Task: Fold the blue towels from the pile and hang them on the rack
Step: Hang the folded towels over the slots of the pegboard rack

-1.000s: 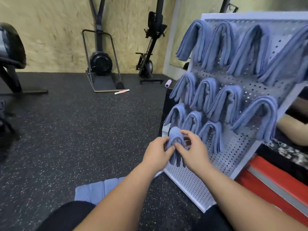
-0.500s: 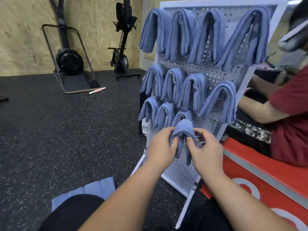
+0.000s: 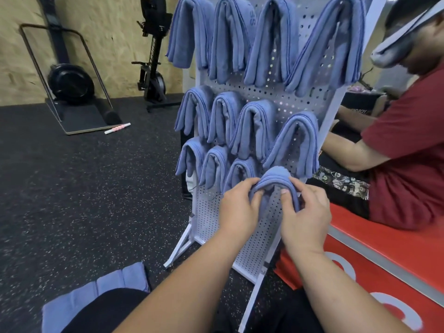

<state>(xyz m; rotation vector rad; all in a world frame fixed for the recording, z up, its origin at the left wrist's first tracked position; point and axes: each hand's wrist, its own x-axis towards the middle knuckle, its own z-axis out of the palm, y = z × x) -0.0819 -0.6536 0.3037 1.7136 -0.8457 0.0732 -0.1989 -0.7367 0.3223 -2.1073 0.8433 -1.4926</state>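
What holds up the folded towel (image 3: pixel 275 178) is hidden: the cloth arches over it at the right end of the bottom row of the rack (image 3: pixel 211 227), and both hands cover its hanging ends. The left hand (image 3: pixel 236 209) grips the left side, fingers curled into the fold with the thumb beneath. The right hand (image 3: pixel 305 219) pinches the right side, thumb in front and fingers tucked behind, where they cannot be seen. Eleven hung towels (image 3: pixel 252 131) fill the rows above and to the left; the top row is cut off by the frame edge. The rack's lower right leg is partly behind the right forearm.

The pile (image 3: pixel 115 282) lies flat on the floor (image 3: pixel 84 200) at lower left, its near part covered by a dark-clad knee (image 3: pixel 108 308). Just right of the rack, a second person (image 3: pixel 408 145) sits on a red mat (image 3: pixel 384 255), their hands hidden behind the rack. Well behind stand an exercise machine (image 3: pixel 153 56) and a pink roller (image 3: pixel 117 128).
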